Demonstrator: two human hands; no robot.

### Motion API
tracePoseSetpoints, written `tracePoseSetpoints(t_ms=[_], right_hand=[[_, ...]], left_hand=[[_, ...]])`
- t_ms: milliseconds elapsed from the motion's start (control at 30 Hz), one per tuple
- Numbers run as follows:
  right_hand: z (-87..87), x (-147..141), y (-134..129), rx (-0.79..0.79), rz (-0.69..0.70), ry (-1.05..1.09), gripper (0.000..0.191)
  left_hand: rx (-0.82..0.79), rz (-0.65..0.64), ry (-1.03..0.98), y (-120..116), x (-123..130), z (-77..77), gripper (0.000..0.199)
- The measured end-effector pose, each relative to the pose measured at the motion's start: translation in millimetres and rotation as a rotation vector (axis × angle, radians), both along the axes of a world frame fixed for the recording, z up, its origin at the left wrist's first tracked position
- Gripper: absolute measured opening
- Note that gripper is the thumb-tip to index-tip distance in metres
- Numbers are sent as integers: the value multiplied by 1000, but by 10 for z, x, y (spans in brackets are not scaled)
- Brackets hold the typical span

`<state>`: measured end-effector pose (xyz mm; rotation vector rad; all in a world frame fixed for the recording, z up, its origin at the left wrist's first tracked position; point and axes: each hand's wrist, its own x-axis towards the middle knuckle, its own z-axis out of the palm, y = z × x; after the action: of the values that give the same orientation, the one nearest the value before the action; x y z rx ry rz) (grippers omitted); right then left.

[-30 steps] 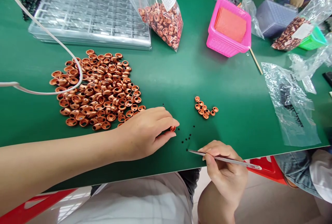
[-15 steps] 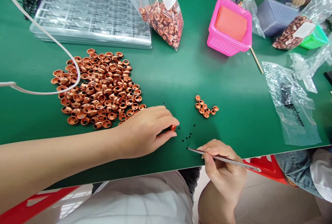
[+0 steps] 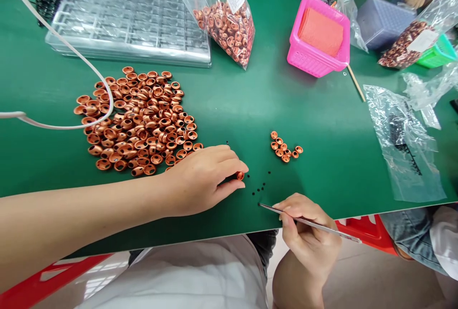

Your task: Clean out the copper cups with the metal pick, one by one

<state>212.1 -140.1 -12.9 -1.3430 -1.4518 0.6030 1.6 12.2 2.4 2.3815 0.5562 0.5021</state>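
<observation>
"Where's the copper-coloured cup [image 3: 240, 175]?"

"Pinched between the thumb and fingers of the left hand [image 3: 200, 182], low over the green table [image 3: 232, 103]; I can't tell if it touches."

"And the right hand [image 3: 313, 239]?"

"Closed around tweezers [image 3: 311, 223], their points at a black bit [image 3: 259, 204] on the table. Whether they grip it, I can't tell."

"So which step is this?"

"Picking up that bit, I'd judge."

"What does it call for?"

"A light squeeze at the tips, without nudging the loose black specks [image 3: 258, 190] nearby."

"Further out?"

"A small group of cups [image 3: 275, 145] beyond the specks, and a big heap [image 3: 143, 122] beyond the left forearm."
</observation>
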Motion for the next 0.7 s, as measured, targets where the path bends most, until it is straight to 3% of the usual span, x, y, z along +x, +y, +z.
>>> tracePoseSetpoints(t_ms=[200,400,700], right_hand=[[-1,-38,11,131,-95,58,35],[8,-282,154,324,-223,151,33],[-37,-328,187,262,-55,37,44]], left_hand=[[-18,-14,-71,-52,-5,31,7],[-109,-27,-71,-106,13,-13,10],[-67,-29,-94,-116,26,-50,11]])
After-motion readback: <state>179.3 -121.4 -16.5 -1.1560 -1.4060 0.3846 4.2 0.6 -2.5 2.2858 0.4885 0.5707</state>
